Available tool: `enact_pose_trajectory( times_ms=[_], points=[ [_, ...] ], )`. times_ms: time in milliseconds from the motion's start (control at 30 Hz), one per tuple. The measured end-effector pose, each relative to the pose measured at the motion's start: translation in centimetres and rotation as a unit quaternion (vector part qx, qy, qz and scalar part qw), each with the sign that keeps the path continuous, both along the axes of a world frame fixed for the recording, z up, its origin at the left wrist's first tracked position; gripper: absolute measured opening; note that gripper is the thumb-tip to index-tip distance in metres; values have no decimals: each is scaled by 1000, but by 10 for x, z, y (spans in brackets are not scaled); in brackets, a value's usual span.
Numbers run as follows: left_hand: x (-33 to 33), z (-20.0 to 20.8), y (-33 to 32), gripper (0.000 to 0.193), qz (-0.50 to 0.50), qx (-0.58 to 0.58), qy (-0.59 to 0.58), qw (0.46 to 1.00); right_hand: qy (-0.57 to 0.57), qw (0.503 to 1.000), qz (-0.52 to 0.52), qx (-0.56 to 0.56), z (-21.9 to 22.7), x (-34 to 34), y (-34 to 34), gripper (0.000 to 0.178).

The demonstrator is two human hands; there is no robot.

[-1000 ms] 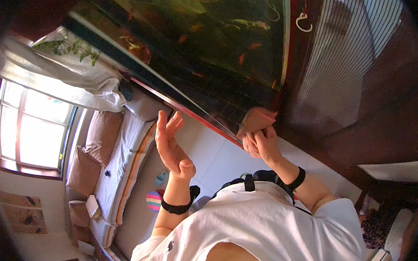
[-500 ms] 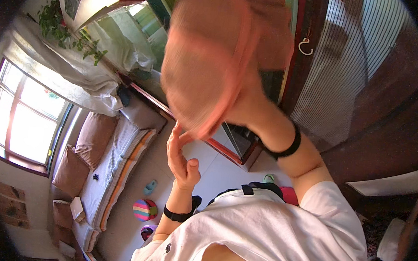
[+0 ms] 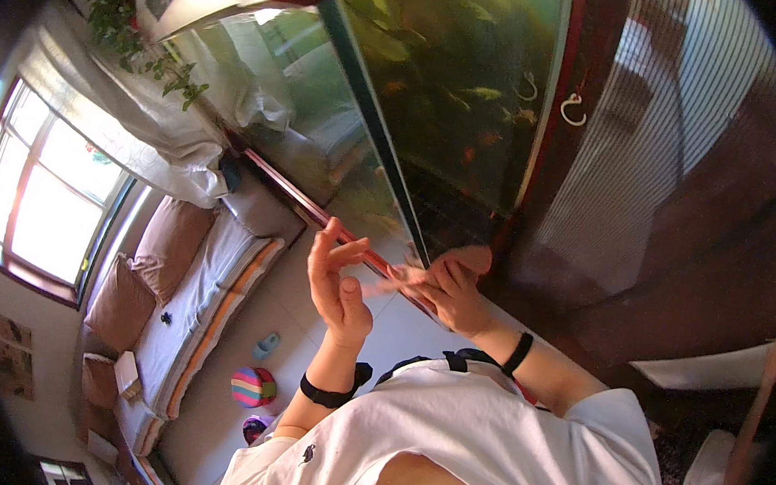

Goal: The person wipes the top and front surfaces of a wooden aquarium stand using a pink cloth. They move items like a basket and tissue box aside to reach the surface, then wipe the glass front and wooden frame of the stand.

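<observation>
Half hiding the cloth [image 3: 472, 256] in closed fingers [image 3: 442, 283] of the right hand [image 3: 458, 305] by the tank's [image 3: 368, 118] lower corner, probably for firm grip, and holding the left hand [image 3: 339, 286] up, empty and wide-fingered, perhaps for balance.

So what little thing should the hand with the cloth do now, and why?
I'd perhaps slide the right hand and its pinkish-brown cloth a little upward along the fish tank. The cloth is down by the tank's lower corner, and most of the glass rises above it. I can't tell whether it's touching the glass.
</observation>
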State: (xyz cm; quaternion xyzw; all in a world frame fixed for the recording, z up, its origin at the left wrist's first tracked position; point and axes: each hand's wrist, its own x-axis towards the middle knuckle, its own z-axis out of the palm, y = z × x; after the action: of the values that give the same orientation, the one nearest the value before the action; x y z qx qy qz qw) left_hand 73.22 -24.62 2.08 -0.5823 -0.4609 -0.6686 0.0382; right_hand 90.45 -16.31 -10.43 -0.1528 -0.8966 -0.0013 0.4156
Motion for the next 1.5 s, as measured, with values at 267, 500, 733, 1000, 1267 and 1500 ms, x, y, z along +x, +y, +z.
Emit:
enact_pose_trajectory(
  times_ms=[267, 500, 733, 1000, 1267, 1500],
  points=[
    [8, 22, -18, 10, -109, -140, 98, 979, 63, 738, 28, -672, 26, 50, 6, 33],
    [5, 13, -53, 14, -231, -323, 84, 914, -164, 841, 109, -503, 155, 33, -25, 22],
    [-15, 12, -63, 59, -180, -240, -95, 949, 144, 737, 212, -626, 159, 12, -10, 38],
    [14, 57, -46, 80, -150, -152, -30, 976, 259, 789, 494, -256, 164, -21, -12, 100],
    [54, 117, 12, 53, -97, -164, 73, 979, 297, 879, 357, -106, 208, -21, 3, 80],
    [52, 75, 24, 90, 34, -9, 205, 978, 397, 901, 159, 76, 321, -1, 40, 59]
  ],
)
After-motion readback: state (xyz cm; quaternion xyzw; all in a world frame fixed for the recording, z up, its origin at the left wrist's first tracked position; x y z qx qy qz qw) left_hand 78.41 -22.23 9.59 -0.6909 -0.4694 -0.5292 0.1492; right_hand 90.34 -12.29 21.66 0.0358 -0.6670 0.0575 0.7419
